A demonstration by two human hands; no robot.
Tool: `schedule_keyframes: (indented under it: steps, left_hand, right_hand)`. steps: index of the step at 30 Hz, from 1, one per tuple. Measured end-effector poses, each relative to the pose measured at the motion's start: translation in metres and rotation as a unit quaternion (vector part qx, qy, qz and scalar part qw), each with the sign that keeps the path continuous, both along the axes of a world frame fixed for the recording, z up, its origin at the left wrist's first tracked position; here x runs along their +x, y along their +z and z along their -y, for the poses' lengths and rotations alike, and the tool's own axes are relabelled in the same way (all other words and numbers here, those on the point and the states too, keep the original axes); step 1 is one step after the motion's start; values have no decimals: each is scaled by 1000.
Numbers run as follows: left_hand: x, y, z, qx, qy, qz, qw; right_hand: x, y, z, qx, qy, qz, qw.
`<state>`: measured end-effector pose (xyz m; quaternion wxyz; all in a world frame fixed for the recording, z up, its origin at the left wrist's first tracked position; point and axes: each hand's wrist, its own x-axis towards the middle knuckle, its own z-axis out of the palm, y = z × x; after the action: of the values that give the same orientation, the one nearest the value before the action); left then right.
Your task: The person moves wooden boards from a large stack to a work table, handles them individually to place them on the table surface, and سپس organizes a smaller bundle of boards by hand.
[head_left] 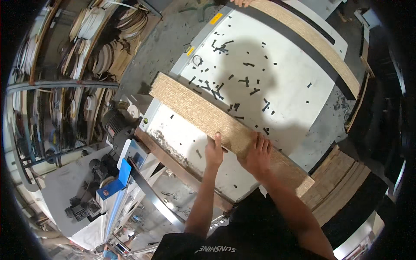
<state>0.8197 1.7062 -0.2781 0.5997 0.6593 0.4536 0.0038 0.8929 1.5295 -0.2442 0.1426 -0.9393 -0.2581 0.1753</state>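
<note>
A long light-brown chipboard piece [195, 106] lies slantwise across the white table in front of me. My left hand [214, 149] is closed on its near edge, thumb up against the board and the other fingers partly hidden. Farther along to the right, my right hand [258, 156] lies over the top of the same piece, with its fingers bent over toward the far side. Many small black strip offcuts [219, 91] are scattered over the white table top [294, 99], mostly beyond the chipboard.
At the far side another chipboard panel [312, 37] with a black edge lies on the table, a co-worker's hand [241, 2] on it. Stacked boards [342, 182] stand at the right. Left are a motor [116, 123], a machine with a blue bracket [113, 187], and shelves of edging rolls [92, 24].
</note>
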Motion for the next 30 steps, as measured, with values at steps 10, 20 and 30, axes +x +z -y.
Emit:
schedule_keyframes:
  steps: [10,20,30]
  left_hand:
    - [75,-28,9,197,-31,-21,980]
    - [243,-6,24,143,-85,-46,985]
    - [299,-6,26,53,-52,22,997]
  right_hand:
    - [70,3,1,44,-13,59,997]
    - [220,9,19,10,-19,95,995]
    - [275,13,25,3,-30,90,995]
